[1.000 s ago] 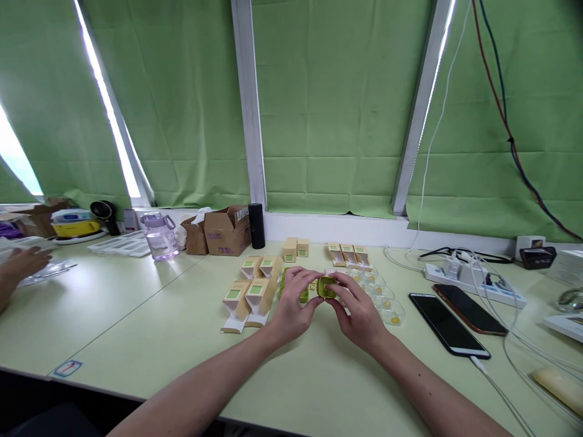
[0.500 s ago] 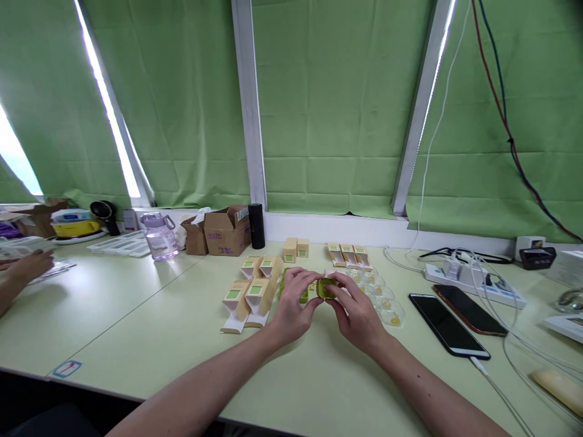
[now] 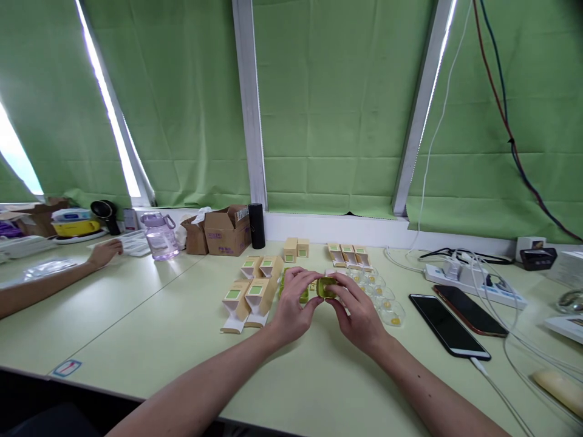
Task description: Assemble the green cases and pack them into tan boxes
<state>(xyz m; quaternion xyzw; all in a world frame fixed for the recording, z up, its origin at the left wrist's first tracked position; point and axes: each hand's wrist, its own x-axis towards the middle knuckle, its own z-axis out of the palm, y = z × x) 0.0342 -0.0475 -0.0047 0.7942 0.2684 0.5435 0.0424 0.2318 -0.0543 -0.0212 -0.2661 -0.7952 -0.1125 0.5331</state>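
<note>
Between my two hands, above the table, is a small green square container (image 3: 325,287), its hollow side partly facing me. My left hand (image 3: 295,303) pinches its left edge with thumb and fingers. On its right edge my right hand (image 3: 357,311) closes in the same way. Several more green pieces (image 3: 304,296) lie on the table, partly hidden behind my left hand. Left of it stand several open cream boxes (image 3: 257,290) with green windows, flaps folded out. A clear plastic tray (image 3: 390,312) with yellowish bits in its round cups lies behind and right of my right hand.
Farther back are two closed cream boxes (image 3: 296,249) and three open ones (image 3: 348,255). Phones (image 3: 449,325), a power strip (image 3: 473,284) and cables occupy the right. A purple jug (image 3: 160,237) and cardboard boxes (image 3: 226,230) stand back left. Another person's hand (image 3: 105,252) reaches in from the left.
My hands and the green container stay nearly still. At the left, the other person's hand has reached farther right, to the white trays near the jug.
</note>
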